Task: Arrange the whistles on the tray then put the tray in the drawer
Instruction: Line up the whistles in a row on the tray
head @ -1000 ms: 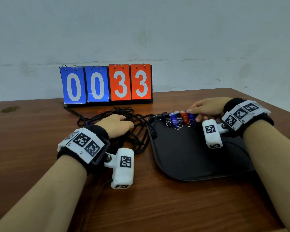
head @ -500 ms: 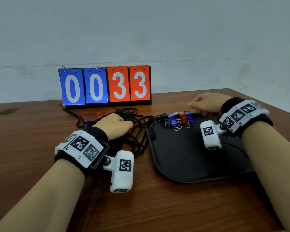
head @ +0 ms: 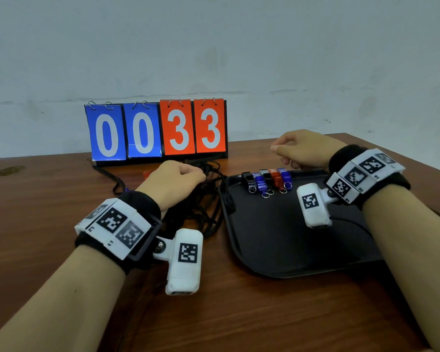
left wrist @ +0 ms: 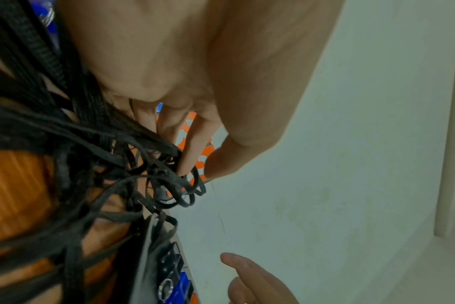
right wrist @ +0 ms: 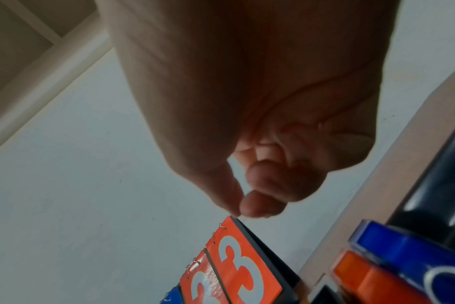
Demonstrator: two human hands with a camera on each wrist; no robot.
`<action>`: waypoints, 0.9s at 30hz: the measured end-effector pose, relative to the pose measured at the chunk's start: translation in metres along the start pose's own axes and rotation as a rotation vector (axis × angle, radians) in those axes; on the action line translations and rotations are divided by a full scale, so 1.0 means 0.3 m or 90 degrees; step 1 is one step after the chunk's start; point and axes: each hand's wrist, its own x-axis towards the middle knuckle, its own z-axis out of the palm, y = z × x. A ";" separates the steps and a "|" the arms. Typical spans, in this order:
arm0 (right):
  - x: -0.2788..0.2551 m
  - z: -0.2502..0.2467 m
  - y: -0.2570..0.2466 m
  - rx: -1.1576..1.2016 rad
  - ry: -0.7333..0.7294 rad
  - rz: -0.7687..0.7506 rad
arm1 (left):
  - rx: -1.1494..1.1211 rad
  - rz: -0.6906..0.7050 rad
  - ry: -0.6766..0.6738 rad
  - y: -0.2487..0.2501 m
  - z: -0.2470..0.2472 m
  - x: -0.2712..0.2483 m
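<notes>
A: Status of the whistles (head: pixel 267 181)?

B: A row of them, black, blue and orange, side by side along the far edge of the black tray (head: pixel 277 240), key rings pointing toward the person. Probably packed tight to leave the rest of the tray free.

A: Hands?

B: Right hand (head: pixel 302 148) hangs above the far right end of the row, fingers curled in, thumb tip meeting the forefinger, nothing held. Left hand (head: pixel 173 184) is down in the tangle of black lanyards (head: pixel 201 212) left of the tray; the left wrist view shows fingertips (left wrist: pixel 187 164) among the cords. Pinching one or only touching: cannot tell.

A: Why there?

B: Judgement: fishing for another whistle. Something orange (head: pixel 148 174) shows beyond that hand, blue at the wrist view's top left.

A: Obstacles?

B: Cords drape over the tray's left rim and may drag along. Scoreboard (head: pixel 155 130) reading 0033 stands behind on the wooden table (head: pixel 36 199). No drawer in view.
</notes>
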 end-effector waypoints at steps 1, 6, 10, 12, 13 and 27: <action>-0.005 0.003 -0.010 0.008 -0.004 -0.013 | -0.038 0.001 0.001 0.002 0.001 -0.003; -0.034 0.023 -0.055 0.090 -0.073 -0.069 | -0.230 0.004 -0.030 0.026 0.008 -0.014; -0.056 0.052 -0.090 0.147 -0.154 -0.088 | -0.321 -0.001 -0.092 0.043 0.013 -0.026; -0.069 0.065 -0.106 0.155 -0.177 -0.101 | -0.332 -0.009 -0.112 0.044 0.015 -0.026; -0.075 0.071 -0.112 0.155 -0.186 -0.106 | -0.334 -0.009 -0.117 0.043 0.017 -0.025; -0.088 0.096 -0.130 0.211 -0.174 -0.115 | -0.301 -0.002 -0.119 0.044 0.017 -0.039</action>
